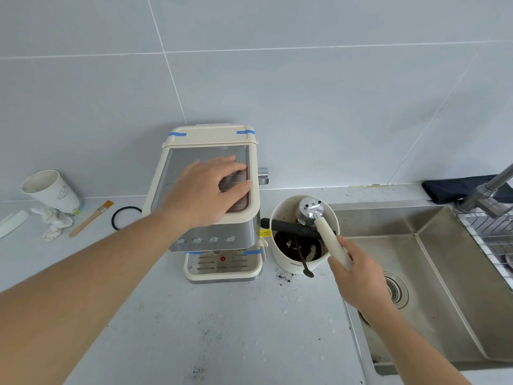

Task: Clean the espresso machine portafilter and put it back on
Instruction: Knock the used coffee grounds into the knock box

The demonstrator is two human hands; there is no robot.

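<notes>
1. The left hand point(211, 184) is lying flat, fingers spread, on top of the espresso machine point(211, 207).
2. The right hand point(358, 273) is gripping the cream handle of the portafilter point(319, 218), holding its metal head upside down over the knock box point(302, 234).
3. The knock box is sitting just right of the machine, showing dark grounds inside, with a black bar crossing it.
4. Loose grounds point(283, 276) are lying scattered on the counter point(222, 329).
5. A sink point(444, 273) is sitting to the right.
6. A paper cup point(51, 191), brush point(91, 218) and black ring point(125, 218) are resting left of the machine.
</notes>
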